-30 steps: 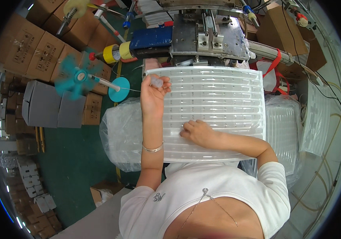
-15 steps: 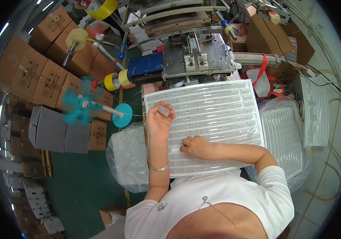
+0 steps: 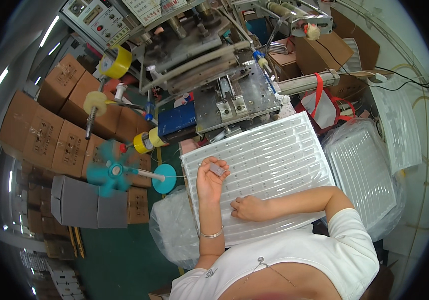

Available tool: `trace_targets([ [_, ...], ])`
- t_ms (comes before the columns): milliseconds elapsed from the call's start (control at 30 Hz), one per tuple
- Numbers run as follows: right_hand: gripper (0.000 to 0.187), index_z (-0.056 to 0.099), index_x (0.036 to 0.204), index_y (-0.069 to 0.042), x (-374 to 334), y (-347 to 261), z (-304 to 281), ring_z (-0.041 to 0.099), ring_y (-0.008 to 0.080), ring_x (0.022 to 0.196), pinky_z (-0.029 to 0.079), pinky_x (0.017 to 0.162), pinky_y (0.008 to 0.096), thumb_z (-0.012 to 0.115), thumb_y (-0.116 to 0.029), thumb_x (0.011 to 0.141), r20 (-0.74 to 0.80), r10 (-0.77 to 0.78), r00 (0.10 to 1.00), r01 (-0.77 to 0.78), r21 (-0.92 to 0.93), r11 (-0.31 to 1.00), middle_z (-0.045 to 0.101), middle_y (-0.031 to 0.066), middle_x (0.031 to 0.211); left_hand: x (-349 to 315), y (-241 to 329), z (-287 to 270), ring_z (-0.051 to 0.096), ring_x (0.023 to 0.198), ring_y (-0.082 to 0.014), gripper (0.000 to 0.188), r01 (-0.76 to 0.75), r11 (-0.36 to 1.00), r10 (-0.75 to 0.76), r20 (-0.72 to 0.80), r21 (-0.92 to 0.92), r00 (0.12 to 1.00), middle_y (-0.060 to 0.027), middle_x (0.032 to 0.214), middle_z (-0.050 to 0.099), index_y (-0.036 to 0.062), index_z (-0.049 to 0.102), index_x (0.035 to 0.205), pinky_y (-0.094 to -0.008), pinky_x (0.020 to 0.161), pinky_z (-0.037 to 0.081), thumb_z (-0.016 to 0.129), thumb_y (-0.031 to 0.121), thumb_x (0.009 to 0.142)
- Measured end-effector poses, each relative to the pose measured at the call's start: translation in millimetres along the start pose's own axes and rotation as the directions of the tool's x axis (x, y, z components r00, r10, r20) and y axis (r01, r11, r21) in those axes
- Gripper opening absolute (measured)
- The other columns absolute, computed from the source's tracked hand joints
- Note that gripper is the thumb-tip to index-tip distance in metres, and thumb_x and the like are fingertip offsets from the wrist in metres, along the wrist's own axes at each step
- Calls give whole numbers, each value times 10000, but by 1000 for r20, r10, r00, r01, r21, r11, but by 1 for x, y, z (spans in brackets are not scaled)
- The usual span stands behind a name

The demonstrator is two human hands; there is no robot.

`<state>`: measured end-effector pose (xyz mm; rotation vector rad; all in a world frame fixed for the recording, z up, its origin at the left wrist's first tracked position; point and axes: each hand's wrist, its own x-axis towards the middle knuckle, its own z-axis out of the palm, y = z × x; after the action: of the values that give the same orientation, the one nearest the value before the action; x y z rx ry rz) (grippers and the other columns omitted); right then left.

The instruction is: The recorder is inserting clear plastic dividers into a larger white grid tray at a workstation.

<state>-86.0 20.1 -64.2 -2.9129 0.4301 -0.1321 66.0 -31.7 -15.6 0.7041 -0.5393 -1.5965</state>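
Observation:
A large translucent ribbed tray (image 3: 284, 165) with rows of long grooves and small marks along them lies before me. Above its left part, my left hand (image 3: 210, 184) is raised palm up, its fingers curled round a small clear plastic piece (image 3: 217, 170) shaped like a short tube or cap. My right hand (image 3: 250, 208) rests low on the tray, back upward and fingers bent down onto the grooves. Whatever its fingertips may hold is hidden beneath them.
Beyond the tray stands a metal press machine (image 3: 229, 97) with a blue block (image 3: 177, 120) at its left. A teal fan (image 3: 115, 171) and cardboard boxes (image 3: 44, 132) stand to the left. More bagged trays (image 3: 359, 170) lie at the right.
The view has tilted and turned, so the machine and tray appear slanted and more of the machine's top shows. My left hand keeps the clear piece; my right hand stays on the tray.

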Motion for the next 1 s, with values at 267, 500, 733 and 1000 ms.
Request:
trace_targets([
  [267, 162, 645, 893, -81, 4, 0, -3, 621, 263, 811, 535, 628, 363, 609, -117, 739, 32, -16, 999, 15, 45, 999, 569, 129, 910, -8, 5, 0, 598, 805, -198, 203, -110, 973, 118, -28, 201, 993, -143, 929, 613, 28, 527, 979, -332, 722, 505, 410, 103, 831],
  [500, 257, 521, 1006, -98, 0, 31, -65, 614, 349, 766, 517, 664, 436, 590, -129, 761, -120, 181, 976, -89, 537, 839, 549, 157, 927, -13, 8, 10, 539, 788, -132, 215, -193, 801, 220, 22, 566, 975, -103, 932, 607, 7, 563, 944, -263, 706, 449, 455, 15, 758],
  [733, 202, 525, 991, -43, -27, 99, -102, 611, 278, 900, 508, 729, 352, 602, -155, 842, -191, 607, 771, -284, 750, 597, 592, 131, 1067, -6, 4, -24, 558, 816, -132, 253, -217, 547, 317, 40, 809, 948, -64, 947, 616, 12, 590, 982, -242, 738, 440, 452, -34, 774],
  [1000, 244, 582, 1094, -55, -57, 126, -132, 581, 164, 983, 501, 728, 251, 575, -78, 851, -489, 671, 558, -232, 684, 692, 581, 55, 1127, 30, 10, 20, 614, 840, -241, 296, -247, 53, 461, 195, 968, 866, -103, 1015, 606, 76, 610, 1100, -329, 688, 493, 529, 45, 817],
])
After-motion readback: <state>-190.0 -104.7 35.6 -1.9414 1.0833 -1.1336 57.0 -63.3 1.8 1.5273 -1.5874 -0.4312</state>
